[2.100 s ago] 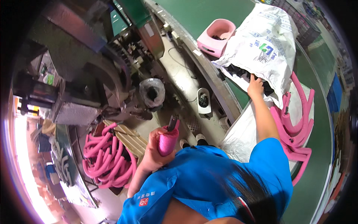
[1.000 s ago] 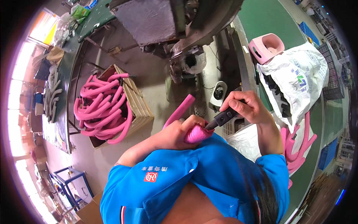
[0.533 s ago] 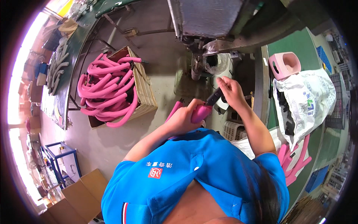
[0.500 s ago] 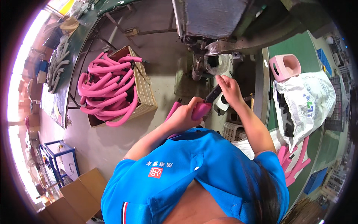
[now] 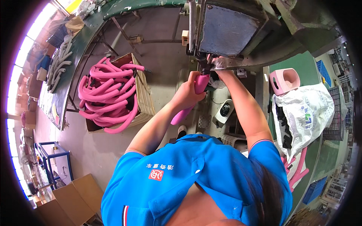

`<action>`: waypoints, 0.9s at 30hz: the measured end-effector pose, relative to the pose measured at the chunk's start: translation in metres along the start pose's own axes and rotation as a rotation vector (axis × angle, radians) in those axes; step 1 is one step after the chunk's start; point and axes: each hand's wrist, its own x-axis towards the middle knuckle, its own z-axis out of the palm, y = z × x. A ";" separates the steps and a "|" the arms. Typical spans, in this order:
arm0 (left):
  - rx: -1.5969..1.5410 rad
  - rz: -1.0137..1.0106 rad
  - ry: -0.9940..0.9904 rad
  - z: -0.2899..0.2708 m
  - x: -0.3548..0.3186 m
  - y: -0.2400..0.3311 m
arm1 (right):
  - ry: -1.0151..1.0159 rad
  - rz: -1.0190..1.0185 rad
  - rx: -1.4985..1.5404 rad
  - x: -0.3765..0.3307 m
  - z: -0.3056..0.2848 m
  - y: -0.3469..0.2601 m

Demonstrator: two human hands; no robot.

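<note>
My left hand (image 5: 187, 91) is closed around a pink foam-covered tube (image 5: 202, 83), held up under the machine. The black end (image 5: 205, 71) of the tube meets the lower part of the machine head (image 5: 226, 32); whether it is seated there I cannot tell. Below my fist the pink length (image 5: 181, 115) slants down toward my body. My right hand (image 5: 223, 74) reaches up beside the tube's black end, next to a clear plastic guard (image 5: 220, 64). Its fingers are mostly hidden by the guard and machine parts.
At left, a carton (image 5: 145, 90) is heaped with pink foam tubes (image 5: 109, 94). On the green bench at right are a pink moulded part (image 5: 285, 81) and a white sack (image 5: 307, 109) with black pieces inside. A white part with a dark oval (image 5: 225, 110) is below my right forearm.
Both hands have moved up and away from my body to the machine. The pink tube has swung more upright, its black end now at the machine head.
</note>
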 end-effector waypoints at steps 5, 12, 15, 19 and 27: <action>-0.085 -0.153 -0.109 -0.013 -0.001 0.015 | 0.027 0.011 -0.021 0.003 0.005 0.011; 0.011 -0.083 -0.173 -0.013 0.001 -0.001 | -0.033 0.079 -0.032 -0.011 0.011 0.019; -0.065 -0.177 -0.347 -0.024 0.007 -0.004 | -0.106 0.161 0.080 -0.020 0.008 0.012; -0.118 -0.176 -0.429 -0.040 0.014 -0.007 | -0.252 0.236 0.420 -0.031 -0.003 -0.008; -0.074 -0.095 -0.493 -0.034 0.023 -0.018 | 0.088 0.376 -0.547 0.026 0.011 0.155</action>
